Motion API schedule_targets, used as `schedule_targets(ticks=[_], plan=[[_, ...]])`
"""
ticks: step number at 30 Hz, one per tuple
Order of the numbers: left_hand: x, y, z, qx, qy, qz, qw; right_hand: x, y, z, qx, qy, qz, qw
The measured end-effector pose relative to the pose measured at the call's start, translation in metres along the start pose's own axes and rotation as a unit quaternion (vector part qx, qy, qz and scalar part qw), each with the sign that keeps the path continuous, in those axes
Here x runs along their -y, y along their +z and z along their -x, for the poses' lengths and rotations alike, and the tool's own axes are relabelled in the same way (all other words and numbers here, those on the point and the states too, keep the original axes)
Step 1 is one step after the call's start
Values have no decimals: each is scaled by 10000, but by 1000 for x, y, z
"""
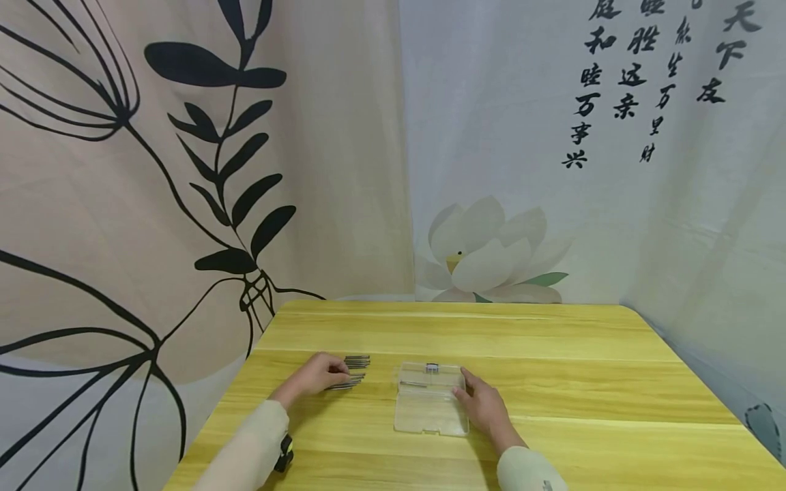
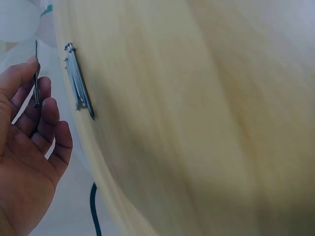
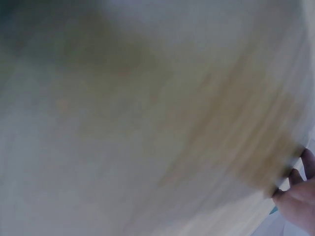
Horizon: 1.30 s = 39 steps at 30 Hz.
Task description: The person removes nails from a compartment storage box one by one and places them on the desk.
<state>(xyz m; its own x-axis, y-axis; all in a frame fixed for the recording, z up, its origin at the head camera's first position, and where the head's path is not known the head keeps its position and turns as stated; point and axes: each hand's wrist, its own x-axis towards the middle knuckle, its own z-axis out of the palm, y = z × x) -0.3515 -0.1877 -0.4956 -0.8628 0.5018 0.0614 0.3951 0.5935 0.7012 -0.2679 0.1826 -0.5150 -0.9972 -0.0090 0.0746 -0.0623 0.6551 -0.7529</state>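
My left hand point(image 1: 321, 374) is over the left part of the table, beside two small groups of nails. In the left wrist view the left hand point(image 2: 34, 132) pinches a single dark nail point(image 2: 36, 91) between thumb and fingers, point upward. More nails point(image 2: 78, 81) lie side by side on the tabletop near it. A clear plastic box point(image 1: 430, 412) lies opened flat, with something thin, perhaps a nail point(image 1: 413, 385), in its far half. My right hand point(image 1: 485, 406) holds the box by its right edge. The right wrist view is blurred; only fingertips point(image 3: 295, 184) show at its lower right.
The wooden table point(image 1: 571, 368) has its far edge against a printed curtain point(image 1: 344, 170). One row of nails point(image 1: 357, 361) lies just beyond the left hand, another bunch point(image 1: 348, 383) under its fingertips. A black band point(image 1: 284, 453) is on the left wrist.
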Motion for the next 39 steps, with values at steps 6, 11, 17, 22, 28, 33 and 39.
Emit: schedule_targets(ticks=[6,11,17,22,28,33,39], plan=[[6,-2,8,-19,-222,-66,9997,1,-1,0,12,-1,17,10000],[7,0,12,87,-290,-39,9995,2,0,-1,77,100,20,9999],[8,3,13,74,-220,-248,9994,2,-1,0,65,112,-22,9999],[7,3,13,11,-76,-460,9989,2,-1,0,45,40,30,10000],[8,4,13,22,28,-637,9980,2,-2,0,56,32,31,10000],[9,4,12,29,4,-690,9976,2,-2,0,55,38,16,10000],[8,4,11,3,-141,-582,9982,0,-1,0,56,42,32,10000]])
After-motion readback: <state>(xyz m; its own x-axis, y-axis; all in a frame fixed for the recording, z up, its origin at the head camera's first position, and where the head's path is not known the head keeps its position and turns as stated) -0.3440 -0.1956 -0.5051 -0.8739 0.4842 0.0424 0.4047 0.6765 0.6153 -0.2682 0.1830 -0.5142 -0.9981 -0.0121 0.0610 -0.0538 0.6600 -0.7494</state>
